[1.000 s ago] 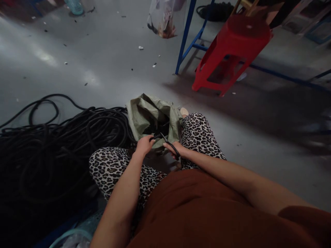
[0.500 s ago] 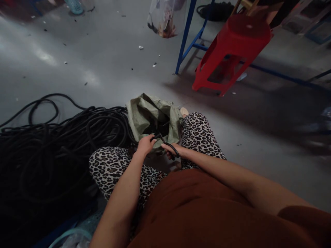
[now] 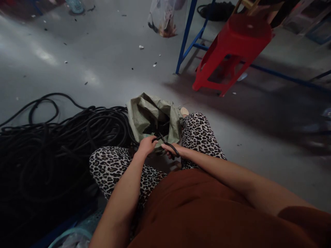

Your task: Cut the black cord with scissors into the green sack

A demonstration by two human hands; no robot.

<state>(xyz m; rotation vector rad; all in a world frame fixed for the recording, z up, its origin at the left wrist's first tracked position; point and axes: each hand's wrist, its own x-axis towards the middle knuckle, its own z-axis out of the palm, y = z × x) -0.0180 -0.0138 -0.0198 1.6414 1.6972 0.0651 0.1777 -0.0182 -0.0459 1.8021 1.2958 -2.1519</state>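
Observation:
My left hand (image 3: 147,145) is closed on a black rubber cord, whose short end sticks out past the fingers. In my right hand (image 3: 170,150) is a pair of scissors (image 3: 175,150) with black handles, the blades pointing up and left to the cord's end. Both hands are over the near rim of a greenish woven sack (image 3: 137,110), which stands open between my knees with small dark pieces inside. A large tangled heap of black cord (image 3: 103,120) lies on the floor to the left, reaching the sack's side.
A red plastic stool (image 3: 240,38) stands at the upper right beside a blue metal frame (image 3: 184,41). A clear plastic bag (image 3: 165,20) hangs at the top. Small scraps lie on the grey floor (image 3: 108,62). A light-blue basket rim (image 3: 69,232) shows at the lower left.
My left hand has shifted slightly down and towards me, and less of the cord shows past its fingers. My right hand with the scissors stays in nearly the same place.

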